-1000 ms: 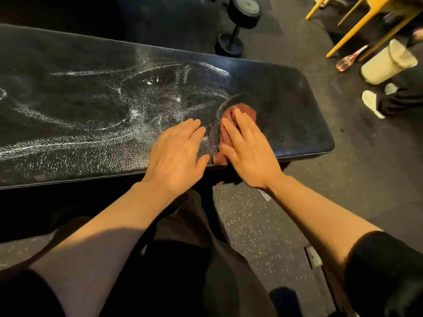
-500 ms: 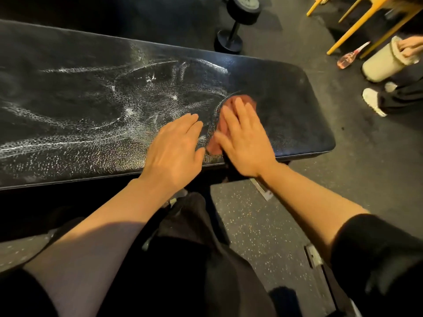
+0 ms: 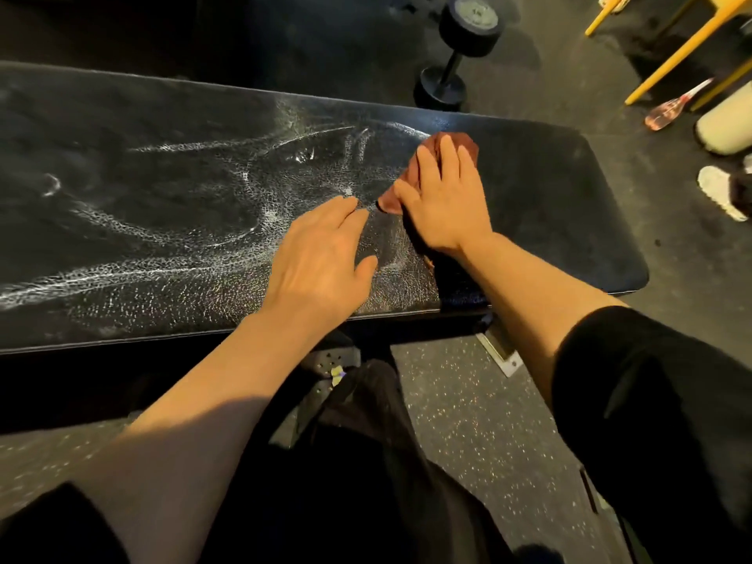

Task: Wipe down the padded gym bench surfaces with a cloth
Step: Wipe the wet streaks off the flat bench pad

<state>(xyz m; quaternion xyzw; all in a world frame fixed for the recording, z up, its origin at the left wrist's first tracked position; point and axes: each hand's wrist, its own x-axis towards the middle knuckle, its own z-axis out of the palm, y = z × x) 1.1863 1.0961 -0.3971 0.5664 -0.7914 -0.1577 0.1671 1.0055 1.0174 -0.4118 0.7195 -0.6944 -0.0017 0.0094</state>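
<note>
We press our right hand [image 3: 443, 201] flat on the reddish-brown cloth [image 3: 437, 146], fingers straight and close together, so the cloth shows only beyond the fingertips and at the thumb side of the palm. It lies on the black padded surface [image 3: 569, 205], toward its far edge and just ahead of our left hand. Our left hand [image 3: 321, 258] rests open on the surface beside the right one, fingers relaxed and spread a little, holding nothing; its fingertips lie just short of the cloth's near corner, and we cannot tell whether they touch it. To the left of both hands the padding carries pale, curving wet streaks [image 3: 195, 221], while the part to the right of our right hand looks dull and even. Beyond the right hand, on the floor past the surface, a dumbbell [image 3: 455, 54] stands tilted, and farther right are yellow legs [image 3: 683, 46] of some furniture.
</note>
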